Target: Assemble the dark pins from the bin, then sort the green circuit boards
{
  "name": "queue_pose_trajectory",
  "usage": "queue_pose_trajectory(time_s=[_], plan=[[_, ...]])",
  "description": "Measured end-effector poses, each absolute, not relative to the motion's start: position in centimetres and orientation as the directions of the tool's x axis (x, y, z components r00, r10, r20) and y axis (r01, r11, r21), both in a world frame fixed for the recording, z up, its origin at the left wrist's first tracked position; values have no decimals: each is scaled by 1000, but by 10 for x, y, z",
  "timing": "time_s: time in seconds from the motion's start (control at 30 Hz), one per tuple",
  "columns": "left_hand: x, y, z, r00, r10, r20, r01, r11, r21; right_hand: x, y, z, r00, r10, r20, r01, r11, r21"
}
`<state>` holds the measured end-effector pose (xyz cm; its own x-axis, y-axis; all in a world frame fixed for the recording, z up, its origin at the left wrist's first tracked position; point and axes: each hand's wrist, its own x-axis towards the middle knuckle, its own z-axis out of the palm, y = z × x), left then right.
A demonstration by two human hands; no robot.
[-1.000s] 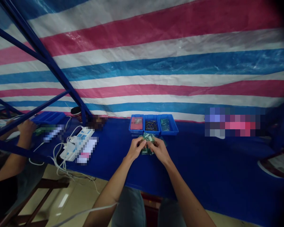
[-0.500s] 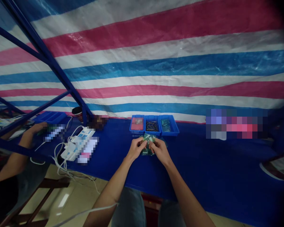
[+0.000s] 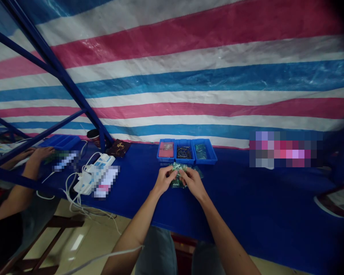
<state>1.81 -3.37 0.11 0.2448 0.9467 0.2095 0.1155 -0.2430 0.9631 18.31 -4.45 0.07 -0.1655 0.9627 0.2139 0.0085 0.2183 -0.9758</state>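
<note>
My left hand (image 3: 164,179) and my right hand (image 3: 192,181) meet over the blue table, just in front of three small blue bins. Between them is a crinkled green and clear plastic packet (image 3: 177,182), pinched by the fingers of both hands. The left bin (image 3: 166,150) holds a pink item with a clear packet on it. Dark screws or nails lie in the middle bin (image 3: 184,152). In the right bin (image 3: 204,151) are green and clear packets. Another greenish packet (image 3: 199,172) lies behind my right hand.
A white power strip (image 3: 96,172) with tangled cables and a blurred-out phone (image 3: 106,182) lie on the left. Near them are a brown packet (image 3: 119,148) and a dark cup (image 3: 94,136). Another person's hands work beyond the blue frame (image 3: 71,91). A round object (image 3: 336,200) stands far right.
My hands have barely moved and still pinch the packet. At the left, the other person's hands have shifted, and a second hand now shows more clearly.
</note>
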Motion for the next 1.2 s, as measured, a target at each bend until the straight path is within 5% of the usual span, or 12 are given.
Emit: queue_pose_trajectory(time_s=[0.33, 1.2], plan=[[19, -33, 3, 240, 954, 181, 16, -190, 982, 184, -45, 1, -292, 945, 150, -60, 138, -989], [21, -34, 8, 224, 958, 181, 73, -201, 977, 185, -44, 3, -209, 965, 159, -38, 154, -987]])
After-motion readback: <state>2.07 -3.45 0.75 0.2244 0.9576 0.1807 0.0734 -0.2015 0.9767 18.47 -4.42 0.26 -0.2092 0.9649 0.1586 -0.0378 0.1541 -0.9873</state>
